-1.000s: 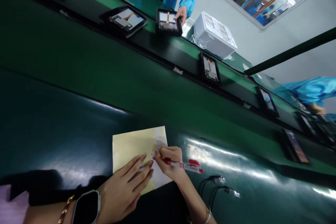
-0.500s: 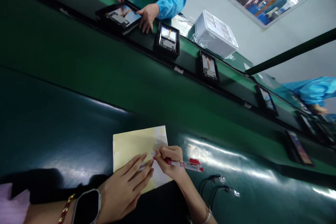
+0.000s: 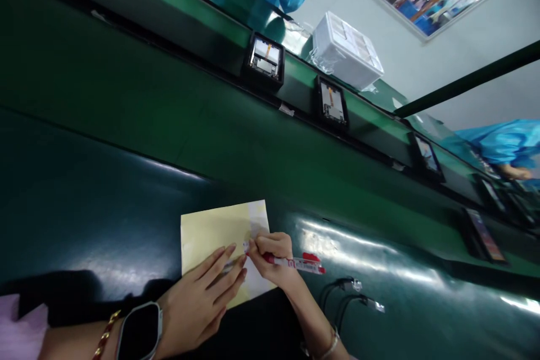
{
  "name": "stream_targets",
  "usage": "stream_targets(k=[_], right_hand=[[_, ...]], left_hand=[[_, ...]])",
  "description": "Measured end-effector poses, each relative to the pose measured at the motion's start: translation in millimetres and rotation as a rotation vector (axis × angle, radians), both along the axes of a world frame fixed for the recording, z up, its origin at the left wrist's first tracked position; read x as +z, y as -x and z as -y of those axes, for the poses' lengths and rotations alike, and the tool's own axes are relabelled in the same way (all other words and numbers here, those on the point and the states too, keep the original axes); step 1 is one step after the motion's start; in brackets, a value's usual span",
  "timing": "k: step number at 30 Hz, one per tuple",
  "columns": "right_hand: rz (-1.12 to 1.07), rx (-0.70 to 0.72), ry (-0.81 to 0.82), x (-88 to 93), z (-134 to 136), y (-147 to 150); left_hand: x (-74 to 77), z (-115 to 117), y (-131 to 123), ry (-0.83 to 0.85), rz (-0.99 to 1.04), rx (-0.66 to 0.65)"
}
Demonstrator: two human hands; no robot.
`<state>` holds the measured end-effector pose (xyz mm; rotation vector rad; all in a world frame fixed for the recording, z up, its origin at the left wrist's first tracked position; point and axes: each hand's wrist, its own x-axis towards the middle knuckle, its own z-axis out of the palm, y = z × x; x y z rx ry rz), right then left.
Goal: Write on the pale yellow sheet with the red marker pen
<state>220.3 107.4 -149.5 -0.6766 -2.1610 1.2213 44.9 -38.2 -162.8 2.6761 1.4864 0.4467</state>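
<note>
Writing neatly on this tabletop (image 3: 126, 208) seems to call for a paper (image 3: 215, 228) that cannot slide: it lies beneath both hands, the left hand (image 3: 196, 301) resting palm down on it, fingers slightly apart. The right hand (image 3: 272, 274) is closed around a pen (image 3: 302, 264), its tip end beside the left fingertips; a light, even grip should help. Counted: one paper, at least five framed devices (image 3: 265, 62) beyond the hands, one pen, two cable plugs (image 3: 372, 304) just right of the right hand.

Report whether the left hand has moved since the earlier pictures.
No: the left hand shows no clear shift in any direction against the two cable plugs.
</note>
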Motion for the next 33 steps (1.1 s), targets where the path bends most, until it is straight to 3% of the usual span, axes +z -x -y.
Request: stream_targets(k=[9,21,33], right_hand=[[-0.017,0.000,0.026,-2.9,0.7,-1.4],[-0.050,-0.078,-0.014,-4.1,-0.3,1.3],[-0.070,-0.046,-0.031,-2.3,-1.4,3.6]], left_hand=[[-4.6,0.7,-1.2,0.010,-0.013,0.002],[0.5,-2.8,1.7,0.003,-0.001,0.005],[2.9,-7.2,2.5,-0.022,0.043,-0.002]])
